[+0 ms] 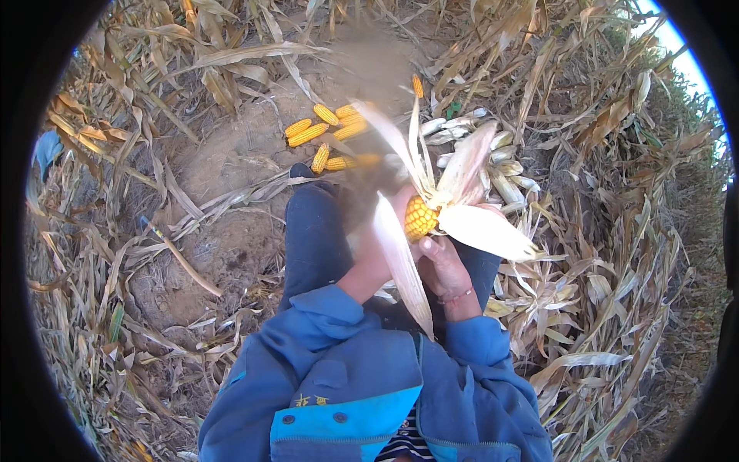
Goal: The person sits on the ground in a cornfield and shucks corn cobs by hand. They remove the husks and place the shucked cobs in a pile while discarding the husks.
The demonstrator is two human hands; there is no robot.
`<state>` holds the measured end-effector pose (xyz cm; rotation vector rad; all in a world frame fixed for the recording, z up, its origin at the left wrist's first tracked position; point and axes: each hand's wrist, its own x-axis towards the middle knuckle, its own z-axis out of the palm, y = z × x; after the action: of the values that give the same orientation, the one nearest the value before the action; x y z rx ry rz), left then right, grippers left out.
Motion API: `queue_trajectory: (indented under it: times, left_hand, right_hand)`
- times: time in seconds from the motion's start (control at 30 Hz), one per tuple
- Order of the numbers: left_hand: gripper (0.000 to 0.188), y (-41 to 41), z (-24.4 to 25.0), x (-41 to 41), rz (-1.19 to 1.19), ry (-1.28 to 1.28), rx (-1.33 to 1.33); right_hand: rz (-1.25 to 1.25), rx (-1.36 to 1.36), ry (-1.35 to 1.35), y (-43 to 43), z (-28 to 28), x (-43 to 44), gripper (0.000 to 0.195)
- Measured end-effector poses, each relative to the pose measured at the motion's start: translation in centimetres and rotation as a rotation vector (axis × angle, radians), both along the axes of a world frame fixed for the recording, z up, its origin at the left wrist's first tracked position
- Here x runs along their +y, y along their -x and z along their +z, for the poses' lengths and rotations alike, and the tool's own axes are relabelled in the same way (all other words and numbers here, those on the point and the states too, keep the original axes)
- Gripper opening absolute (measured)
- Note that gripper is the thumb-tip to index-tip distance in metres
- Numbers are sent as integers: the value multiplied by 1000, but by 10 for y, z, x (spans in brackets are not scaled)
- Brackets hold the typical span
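An ear of corn [421,218] with bared yellow kernels is between my hands, its pale husk leaves [485,231] spread outward around its base. My left hand [378,248] is around the ear, partly hidden by a long husk leaf that hangs towards my jacket. My right hand [443,267], with a thin red bracelet at the wrist, touches the ear's lower right side, thumb up. Several husked yellow ears [307,134] lie on the soil beyond my knees. Ears still in pale husks [507,179] are piled to the right of them.
A curved wooden-handled tool [185,263] lies on the soil at the left, its head unclear. Dry corn stalks and leaves [612,300] cover the ground on both sides. Loose husks [537,306] lie beside my right leg. A blurred smudge covers part of the upper middle.
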<state>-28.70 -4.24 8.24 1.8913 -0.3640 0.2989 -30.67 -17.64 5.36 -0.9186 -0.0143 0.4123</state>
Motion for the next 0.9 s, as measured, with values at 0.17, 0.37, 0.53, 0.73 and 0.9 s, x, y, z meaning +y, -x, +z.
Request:
queue_trajectory:
  times: [0.17, 0.37, 0.53, 0.73, 0.9]
  left_hand:
    - [67, 3, -16, -12, -169, -65, -43]
    - [73, -7, -5, -6, -385, -6, -7]
    - [81, 4, 6, 7, -524, 55, 215]
    - [79, 12, 0, -2, -363, -75, 354]
    - [78, 15, -21, 0, -259, -9, 377]
  right_hand:
    - [-161, -129, -163, -14, 22, -7, 79]
    - [-115, -292, -200, -24, 33, -16, 89]
    - [-190, -247, -197, -26, 33, -26, 65]
    - [-281, -173, -100, -36, 45, -15, 23]
    - [-414, -250, -180, -46, 57, -35, 28]
